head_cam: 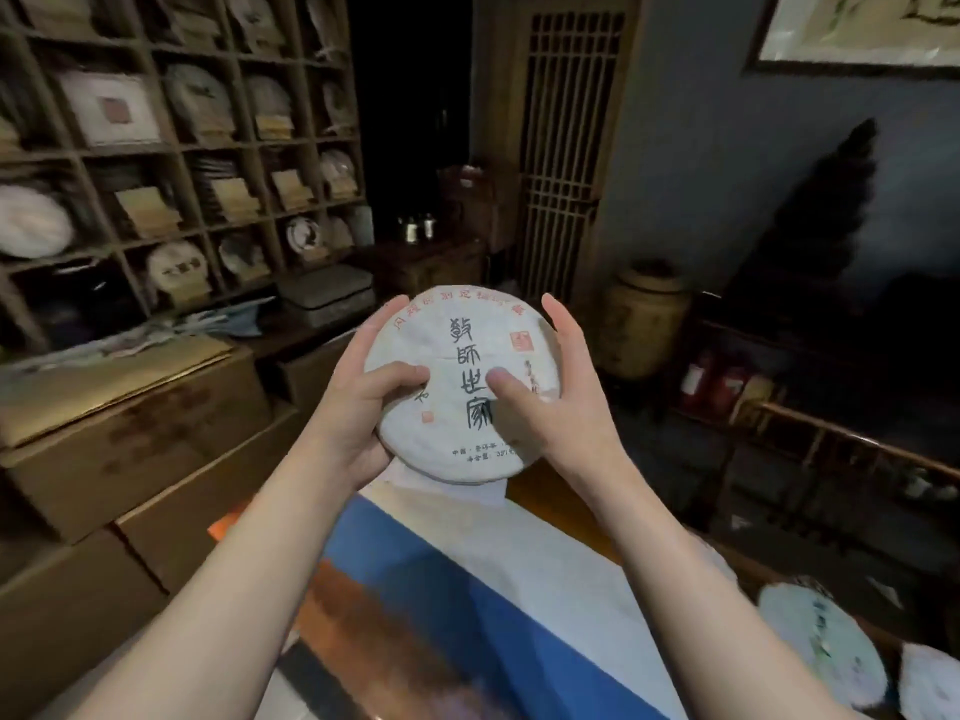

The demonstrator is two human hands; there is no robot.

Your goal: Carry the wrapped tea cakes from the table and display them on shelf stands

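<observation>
A round tea cake (457, 356) in white paper with black and red characters is held up in front of me, above the table's far end. My left hand (363, 402) grips its left edge, thumb on the face and fingers behind. My right hand (550, 387) grips its right edge the same way. Two more wrapped tea cakes (821, 636) (930, 683) lie at the table's right corner. The wooden shelf (228, 148) at the left holds several wrapped cakes on small wooden stands (234, 200).
A wooden table (363, 626) with a blue and white cloth (519, 579) runs below my arms. Stacked cardboard boxes (119, 433) stand under the shelf. A lattice screen (566, 148), a round jar (644, 319) and a dark wooden rack (831, 439) stand to the right.
</observation>
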